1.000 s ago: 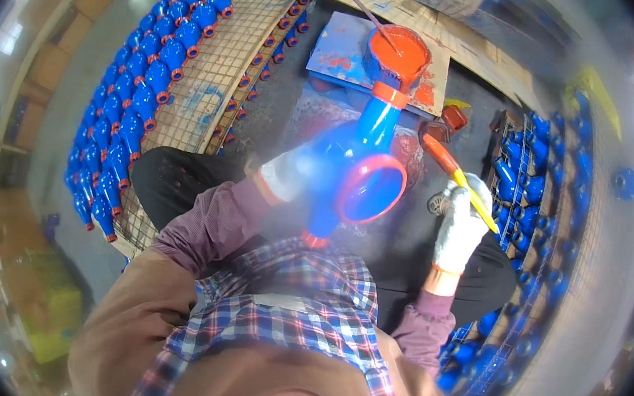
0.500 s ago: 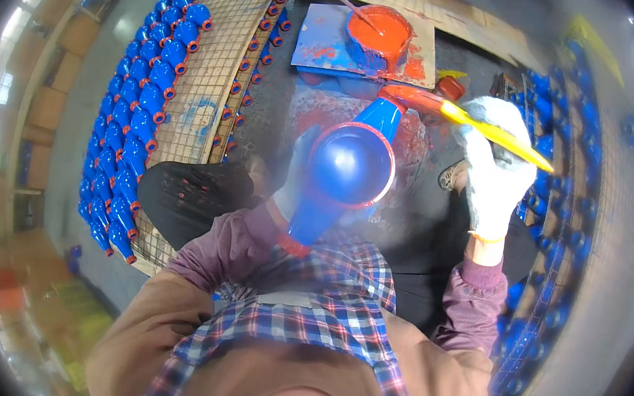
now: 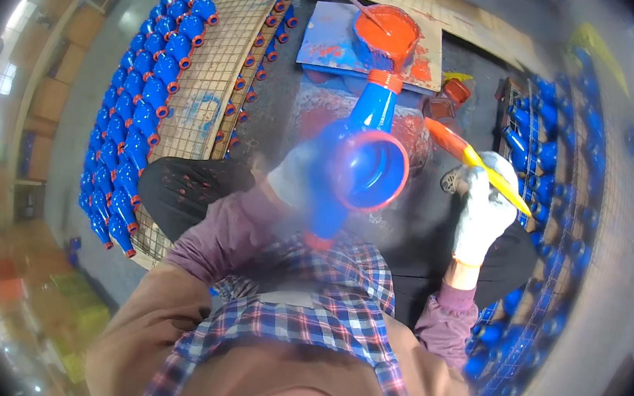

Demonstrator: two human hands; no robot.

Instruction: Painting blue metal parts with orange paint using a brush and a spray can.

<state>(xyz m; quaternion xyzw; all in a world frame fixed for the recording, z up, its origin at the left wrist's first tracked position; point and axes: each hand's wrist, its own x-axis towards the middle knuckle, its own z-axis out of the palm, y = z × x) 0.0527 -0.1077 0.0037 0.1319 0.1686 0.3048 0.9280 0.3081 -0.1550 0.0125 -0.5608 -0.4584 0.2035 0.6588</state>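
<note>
- Painting step under way, judging by the wet orange rims on a blue pipe fitting (image 3: 359, 164).
- Left hand (image 3: 292, 180), white glove, clamped around the fitting's body, holding it up in front of the chest, wide round mouth turned toward the camera, narrow orange-collared end pointing away toward the paint pot (image 3: 386, 35).
- Right hand (image 3: 485, 212), gloved, closed on a yellow-handled brush (image 3: 475, 159); orange-loaded tip just beside the fitting's right edge, contact hard to tell.
- Hands apart, each holding its own thing.
- Pot of orange paint on a blue board (image 3: 333, 41) at the far edge of the floor space, stick resting in it.
- Rows of finished blue fittings (image 3: 150, 95) on a wire mesh rack (image 3: 206, 78) to the left; more blue ones (image 3: 546, 152) along the right.
- Next move likely calls for steady brush contact on the rim while turning the fitting in the left hand, keeping orange off the blue body.
</note>
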